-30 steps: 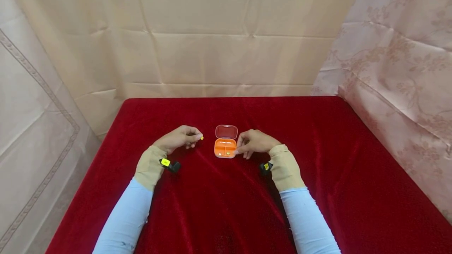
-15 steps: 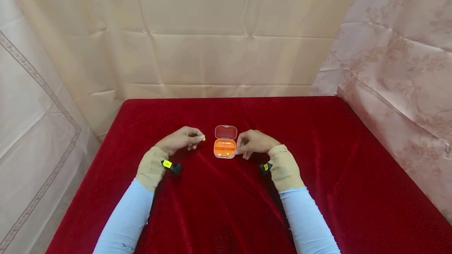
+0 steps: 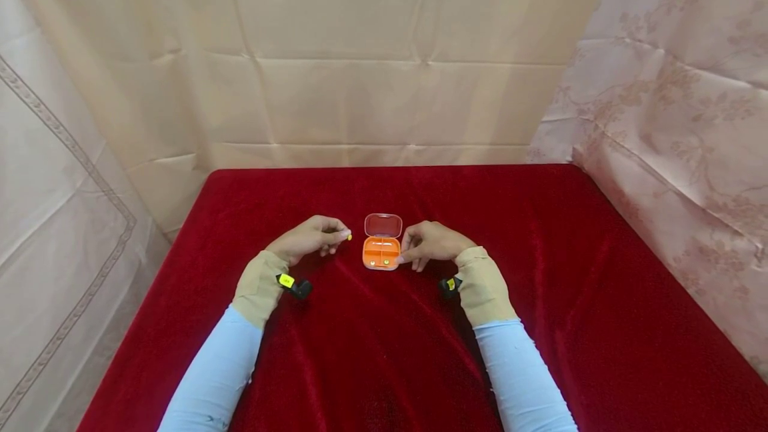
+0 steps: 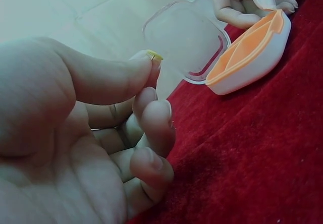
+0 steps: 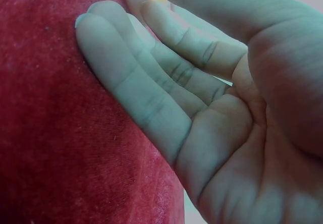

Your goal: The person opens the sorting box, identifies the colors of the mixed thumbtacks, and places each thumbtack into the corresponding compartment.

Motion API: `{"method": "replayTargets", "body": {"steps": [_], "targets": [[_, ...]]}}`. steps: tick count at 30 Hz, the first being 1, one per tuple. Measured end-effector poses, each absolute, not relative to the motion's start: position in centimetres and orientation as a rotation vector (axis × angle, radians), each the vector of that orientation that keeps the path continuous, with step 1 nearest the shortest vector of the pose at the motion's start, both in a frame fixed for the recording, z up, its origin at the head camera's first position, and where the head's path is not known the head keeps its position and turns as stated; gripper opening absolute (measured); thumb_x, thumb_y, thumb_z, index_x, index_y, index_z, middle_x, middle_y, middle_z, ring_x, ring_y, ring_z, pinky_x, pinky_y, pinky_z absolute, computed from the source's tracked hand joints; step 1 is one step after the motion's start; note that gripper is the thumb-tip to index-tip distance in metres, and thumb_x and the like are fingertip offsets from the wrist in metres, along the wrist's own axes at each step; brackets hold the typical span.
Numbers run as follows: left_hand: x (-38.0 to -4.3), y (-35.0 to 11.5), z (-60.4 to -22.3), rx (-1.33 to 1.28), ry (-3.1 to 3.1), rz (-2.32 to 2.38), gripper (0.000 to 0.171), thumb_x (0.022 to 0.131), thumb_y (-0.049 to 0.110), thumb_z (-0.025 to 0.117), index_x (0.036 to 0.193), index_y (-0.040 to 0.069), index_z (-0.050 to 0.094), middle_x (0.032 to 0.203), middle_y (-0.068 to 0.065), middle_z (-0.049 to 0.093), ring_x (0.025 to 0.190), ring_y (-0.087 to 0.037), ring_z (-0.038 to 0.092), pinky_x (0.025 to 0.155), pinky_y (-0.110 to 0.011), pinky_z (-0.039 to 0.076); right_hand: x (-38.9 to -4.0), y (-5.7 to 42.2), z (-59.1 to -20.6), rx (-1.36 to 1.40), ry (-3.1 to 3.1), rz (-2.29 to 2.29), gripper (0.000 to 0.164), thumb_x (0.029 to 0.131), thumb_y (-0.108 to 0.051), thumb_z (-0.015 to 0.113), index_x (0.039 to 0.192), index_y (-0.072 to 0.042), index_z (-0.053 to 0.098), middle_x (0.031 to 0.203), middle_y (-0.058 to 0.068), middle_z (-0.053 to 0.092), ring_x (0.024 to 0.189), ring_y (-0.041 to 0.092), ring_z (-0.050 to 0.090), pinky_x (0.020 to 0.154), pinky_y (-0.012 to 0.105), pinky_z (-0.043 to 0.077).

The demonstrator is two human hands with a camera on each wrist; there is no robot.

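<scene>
My left hand (image 3: 309,237) pinches a small yellow thumbtack (image 4: 155,55) between thumb and index finger; its flat head and a thin dark spike show in the left wrist view. It hovers just left of an orange pill box (image 3: 373,253), whose clear lid (image 3: 384,225) stands open at the back. At the box's right side, my right hand (image 3: 440,241) grips the rim with thumb and index finger, the other fingers loosely bent. In the front compartments lie a small whitish piece (image 3: 373,263) and a small yellow-green piece (image 3: 387,262).
Dark red velvet cloth (image 3: 384,352) covers the table. Beige curtain (image 3: 384,85) hangs behind it, with pale drapes at both sides. Each wrist carries a small black camera, such as the left camera (image 3: 301,289).
My left hand has moved slightly right, bringing the yellow thumbtack closer to the pill box. The right hand keeps its hold on the box, which has hardly shifted.
</scene>
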State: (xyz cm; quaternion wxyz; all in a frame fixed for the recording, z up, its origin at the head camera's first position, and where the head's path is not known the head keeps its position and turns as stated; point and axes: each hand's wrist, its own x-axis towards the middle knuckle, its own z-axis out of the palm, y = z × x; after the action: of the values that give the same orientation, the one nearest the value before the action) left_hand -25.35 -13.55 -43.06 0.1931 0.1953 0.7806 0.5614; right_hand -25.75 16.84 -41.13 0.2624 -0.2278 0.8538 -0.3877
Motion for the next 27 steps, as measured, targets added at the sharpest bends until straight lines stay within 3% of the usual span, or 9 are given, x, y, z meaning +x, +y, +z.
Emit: {"method": "replayTargets", "body": {"steps": [16, 27], "targets": [[-25.1, -12.4, -42.9, 0.568, 2.200, 1.544, 0.034, 0.098, 0.026, 0.060, 0.107, -0.007, 0.065, 0.072, -0.008, 0.050, 0.062, -0.018, 0.046, 0.057, -0.027, 0.040, -25.7, 16.8, -41.0, -0.618, 2.299, -1.066, 0.026, 0.082, -0.020, 0.078, 0.092, -0.001, 0.063, 0.084, 0.014, 0.066, 0.068, 0.025, 0.067, 0.063, 0.036, 0.055], [-25.1, -11.7, -43.1, 0.573, 2.205, 1.558, 0.033, 0.097, 0.025, 0.061, 0.105, -0.007, 0.065, 0.070, -0.007, 0.050, 0.057, -0.016, 0.043, 0.054, -0.026, 0.038, -25.7, 16.8, -41.1, -0.599, 2.300, -1.078, 0.030, 0.082, -0.020, 0.079, 0.095, 0.002, 0.063, 0.087, 0.019, 0.066, 0.073, 0.034, 0.067, 0.066, 0.041, 0.055]]}}
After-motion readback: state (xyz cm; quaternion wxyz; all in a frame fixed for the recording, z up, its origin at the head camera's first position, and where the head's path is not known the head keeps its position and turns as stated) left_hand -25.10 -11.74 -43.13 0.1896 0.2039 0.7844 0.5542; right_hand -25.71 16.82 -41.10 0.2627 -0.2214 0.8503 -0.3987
